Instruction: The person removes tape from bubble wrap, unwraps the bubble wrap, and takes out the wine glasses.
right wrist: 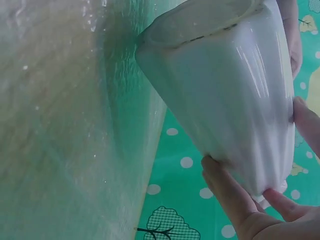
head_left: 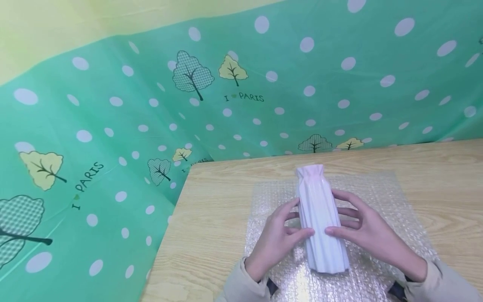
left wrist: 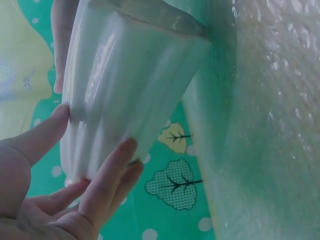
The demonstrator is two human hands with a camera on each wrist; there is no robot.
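A white fluted vase (head_left: 322, 226) with a pinkish, pinched neck is held lengthwise over a sheet of bubble wrap (head_left: 281, 277), its neck pointing away from me. My left hand (head_left: 277, 237) grips its left side, thumb on top and fingers along the flank. On the opposite side my right hand (head_left: 371, 233) grips it the same way. Both wrist views show the vase's flat base (right wrist: 200, 25) close over the wrap, with fingertips (left wrist: 125, 150) against the glossy ribs.
The bubble wrap lies on a light wooden table (head_left: 203, 218). Behind and to the left hangs a green cloth (head_left: 151, 117) with white dots and printed trees, meeting the table's far and left edges.
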